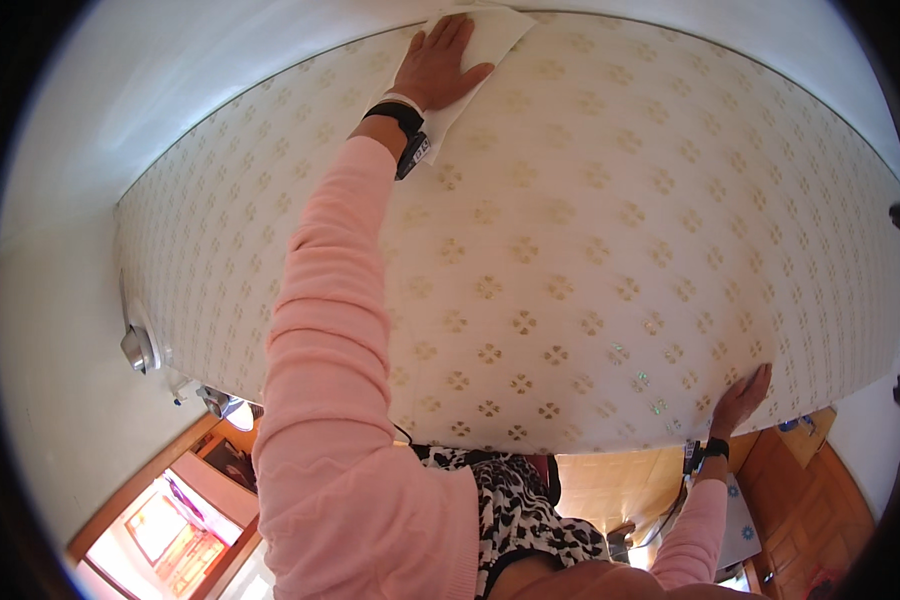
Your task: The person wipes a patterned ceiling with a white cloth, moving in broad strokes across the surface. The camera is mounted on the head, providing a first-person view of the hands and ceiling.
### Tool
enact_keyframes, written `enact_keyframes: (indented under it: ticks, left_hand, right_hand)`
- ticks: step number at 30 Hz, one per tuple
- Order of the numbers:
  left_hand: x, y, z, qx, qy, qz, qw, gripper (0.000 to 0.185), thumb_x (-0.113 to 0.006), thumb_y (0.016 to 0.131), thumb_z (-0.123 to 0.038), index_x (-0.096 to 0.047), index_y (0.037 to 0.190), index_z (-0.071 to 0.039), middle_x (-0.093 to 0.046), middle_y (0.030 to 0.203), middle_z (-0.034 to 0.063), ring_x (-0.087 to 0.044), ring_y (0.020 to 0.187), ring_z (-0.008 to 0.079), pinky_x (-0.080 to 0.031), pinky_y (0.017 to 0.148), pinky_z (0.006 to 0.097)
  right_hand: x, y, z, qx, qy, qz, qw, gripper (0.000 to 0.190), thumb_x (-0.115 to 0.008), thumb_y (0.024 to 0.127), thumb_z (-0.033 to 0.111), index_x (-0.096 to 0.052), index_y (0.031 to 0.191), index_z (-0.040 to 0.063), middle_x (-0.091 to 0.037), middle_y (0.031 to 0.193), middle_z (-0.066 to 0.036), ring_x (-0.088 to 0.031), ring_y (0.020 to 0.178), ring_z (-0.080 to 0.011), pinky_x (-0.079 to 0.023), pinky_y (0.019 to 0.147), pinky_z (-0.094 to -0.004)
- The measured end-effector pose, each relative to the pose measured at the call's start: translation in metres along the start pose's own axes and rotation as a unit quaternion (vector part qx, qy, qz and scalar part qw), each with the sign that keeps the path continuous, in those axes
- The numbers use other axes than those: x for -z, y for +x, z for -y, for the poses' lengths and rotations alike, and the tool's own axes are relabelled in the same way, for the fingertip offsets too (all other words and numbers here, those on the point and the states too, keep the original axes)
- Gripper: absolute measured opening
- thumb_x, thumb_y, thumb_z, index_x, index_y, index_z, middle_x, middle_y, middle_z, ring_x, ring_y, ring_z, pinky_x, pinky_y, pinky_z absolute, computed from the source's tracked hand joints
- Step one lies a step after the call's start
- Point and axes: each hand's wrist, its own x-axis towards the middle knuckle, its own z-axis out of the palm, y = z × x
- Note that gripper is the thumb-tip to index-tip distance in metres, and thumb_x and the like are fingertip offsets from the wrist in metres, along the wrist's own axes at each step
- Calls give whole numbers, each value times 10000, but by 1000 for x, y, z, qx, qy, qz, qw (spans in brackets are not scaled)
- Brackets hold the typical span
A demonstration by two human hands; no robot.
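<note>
A white tablecloth with gold clover-like motifs (525, 322) covers a broad table. At its far edge my left hand (446, 64) lies palm down on a thin white cloth or sheet (499, 34), thumb spread, the other fingers extended. Part of the white piece is hidden beneath the hand and wrist. My right hand (742, 397) rests on the tablecloth near the close edge at the right, its fingers extended and nothing visible in it. Both wrists carry black straps with small devices.
A pale wall (52, 300) stands beyond the tabletop's left end. A metal bowl-like object (137, 349) is by that end, with a white-shaded lamp-like object (236, 412) nearby. A doorway opens at lower left. Wooden panelling (802, 510) stands at lower right.
</note>
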Motion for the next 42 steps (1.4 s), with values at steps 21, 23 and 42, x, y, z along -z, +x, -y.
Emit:
enact_keyframes:
  ticks: [21,23,42]
  left_hand:
    - [2,-158,229,266,13,-48,963,885,-444,910,-652,-228,1533,-62,-220,1607,126,-171,1492,293,-148,1173,540]
    - [5,-181,238,308,13,-50,950,900,-424,909,-669,-229,1529,-47,-208,1609,139,-157,1495,295,-155,1165,548]
    - [-6,-234,36,232,33,-36,971,824,-518,928,-541,-261,1514,-22,-196,1593,217,-166,1478,383,-195,1151,567]
  right_hand:
    - [-5,-7,-18,-10,-72,36,997,473,-398,1048,272,-425,1434,0,-436,1473,-193,-413,1348,-363,-310,1137,-440]
    - [-3,-7,-16,-18,-67,39,997,488,-384,1050,298,-425,1435,0,-429,1480,-193,-408,1352,-365,-305,1140,-441]
    - [-9,-9,-10,-35,-55,-27,998,487,-487,957,180,-458,1435,91,-462,1474,-101,-420,1351,-303,-309,1124,-440]
